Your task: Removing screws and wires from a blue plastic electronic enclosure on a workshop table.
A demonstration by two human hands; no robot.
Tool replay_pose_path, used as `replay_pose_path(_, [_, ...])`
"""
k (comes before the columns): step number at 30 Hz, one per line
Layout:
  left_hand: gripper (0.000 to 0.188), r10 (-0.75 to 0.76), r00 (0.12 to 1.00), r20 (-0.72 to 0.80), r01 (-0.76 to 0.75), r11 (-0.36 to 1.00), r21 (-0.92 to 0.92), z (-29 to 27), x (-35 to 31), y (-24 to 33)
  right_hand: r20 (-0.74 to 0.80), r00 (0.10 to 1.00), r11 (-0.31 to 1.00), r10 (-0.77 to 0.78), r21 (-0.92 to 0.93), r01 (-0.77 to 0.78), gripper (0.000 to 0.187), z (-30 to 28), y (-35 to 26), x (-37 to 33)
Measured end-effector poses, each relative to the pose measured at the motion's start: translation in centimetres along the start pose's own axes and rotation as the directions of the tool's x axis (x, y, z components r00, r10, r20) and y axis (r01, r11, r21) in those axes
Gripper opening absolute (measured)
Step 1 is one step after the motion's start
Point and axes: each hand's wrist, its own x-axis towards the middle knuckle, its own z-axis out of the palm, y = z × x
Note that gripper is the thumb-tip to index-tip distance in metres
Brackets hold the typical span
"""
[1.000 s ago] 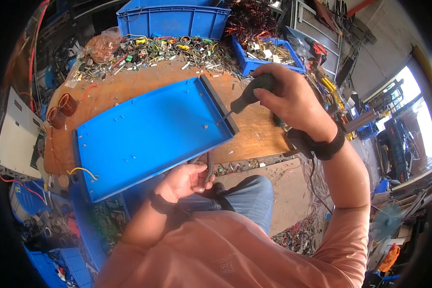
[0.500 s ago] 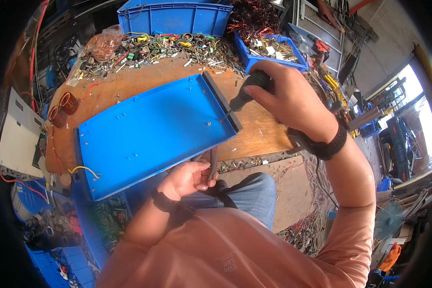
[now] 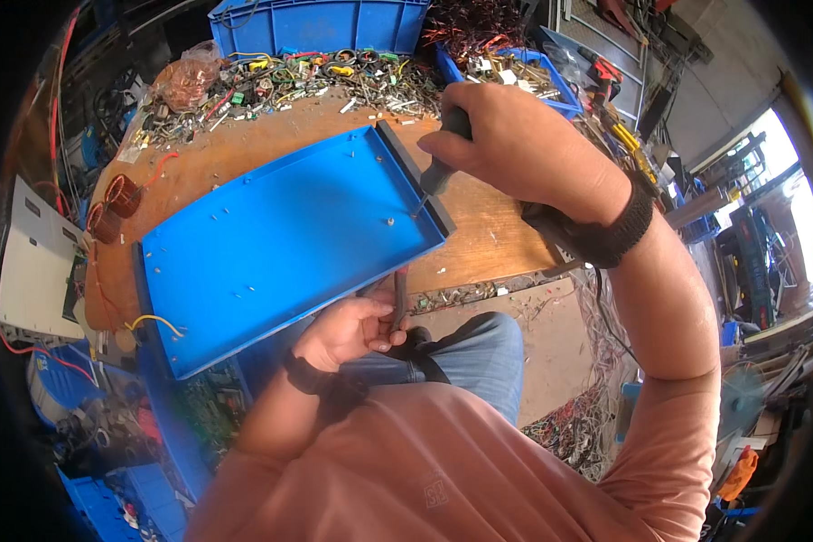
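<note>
A blue shallow metal panel [image 3: 280, 239] with upturned edges and dark end strips lies tilted across the table, its near edge over my lap. My right hand [image 3: 528, 144] is closed round the dark handle of a screwdriver [image 3: 435, 177], whose shaft slants down to the panel's inside by the right end strip. Small metal studs [image 3: 390, 221] stand up from the panel. Below the near edge, my left hand [image 3: 357, 325] has its fingers curled round a dark, partly red handled tool, apparently pliers [image 3: 401, 300]; its working end is hidden.
Wire scraps and small parts [image 3: 334, 81] heap along the table's far side. Behind them stand a large blue crate [image 3: 321, 29] and a smaller blue bin [image 3: 565, 90]. Two copper coils [image 3: 122, 194] and a pale metal box [image 3: 38, 257] are at the left.
My right hand and the screwdriver have shifted slightly left and away from me, with the handle more upright. The whole view has shifted a little. The left hand keeps its hold.
</note>
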Motion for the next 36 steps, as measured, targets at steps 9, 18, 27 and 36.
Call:
replay_pose_path(9, [0.047,0.064,0.998,-0.004,-0.064,0.997,0.046,1.0,-0.2,0.1,0.194,0.959,0.976,-0.208,0.100,0.191,0.033,-1.6,1.6,0.4])
replay_pose_path(18, [0.053,0.031,0.999,-0.016,-0.030,0.999,0.024,0.7,-0.4,0.1,0.030,0.992,0.980,-0.121,-0.158,0.124,0.029,-0.4,-0.6,0.6])
replay_pose_path(27, [0.024,0.112,0.991,-0.078,-0.106,0.991,0.075,2.3,-0.8,0.3,0.124,0.989,0.960,-0.075,-0.260,0.106,0.021,-1.6,-0.8,0.6])
replay_pose_path(36, [0.027,0.073,0.995,-0.063,-0.069,0.996,0.058,1.1,0.4,-0.2,0.150,0.981,0.993,-0.119,-0.008,0.122,0.017,-1.7,0.4,0.7])
